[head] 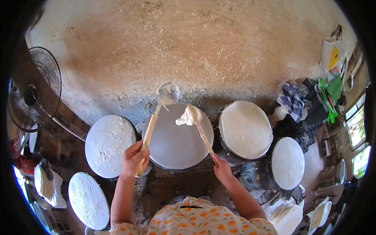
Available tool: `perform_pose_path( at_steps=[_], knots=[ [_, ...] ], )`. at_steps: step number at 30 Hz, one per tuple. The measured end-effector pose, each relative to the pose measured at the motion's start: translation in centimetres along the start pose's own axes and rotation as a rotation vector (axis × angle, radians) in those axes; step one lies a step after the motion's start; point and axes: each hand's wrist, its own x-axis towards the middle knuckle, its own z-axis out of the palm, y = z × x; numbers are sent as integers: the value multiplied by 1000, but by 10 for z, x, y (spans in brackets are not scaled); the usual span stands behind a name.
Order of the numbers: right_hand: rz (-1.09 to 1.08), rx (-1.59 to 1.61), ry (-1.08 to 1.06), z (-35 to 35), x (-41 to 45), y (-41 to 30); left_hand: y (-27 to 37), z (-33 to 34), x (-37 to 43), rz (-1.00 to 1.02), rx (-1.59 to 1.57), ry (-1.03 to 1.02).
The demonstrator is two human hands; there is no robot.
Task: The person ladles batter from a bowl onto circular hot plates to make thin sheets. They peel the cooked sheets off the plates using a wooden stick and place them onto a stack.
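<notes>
My left hand (135, 158) is closed round the wooden handle of a metal ladle (168, 93), whose bowl is coated with pale batter and stands over the far edge of a round, smooth grey-white surface (176, 144). In my right hand (221, 169) is a thin wooden stick (202, 133). A lump of thick white paste (189, 116) clings round the stick's far end, above the same surface. What the lump covers at the stick's tip is hidden.
White-coated round surfaces stand left (110, 147) and right (246, 129), with others at lower left (88, 201) and far right (288, 163). A rough wall (188, 44) rises behind. A fan (35, 89) is at left; a checked cloth (290, 101) and green-handled scissors (330, 108) are at right.
</notes>
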Motion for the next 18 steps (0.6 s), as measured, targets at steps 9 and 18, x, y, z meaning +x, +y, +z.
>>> perform_pose_path(
  at_steps=[9,18],
  knots=[
    [-6,179,-1,30,40,-49,-31,-23,-27,30,-220,25],
    [21,112,113,39,10,-35,-44,-44,-31,-61,-67,15]
  ],
)
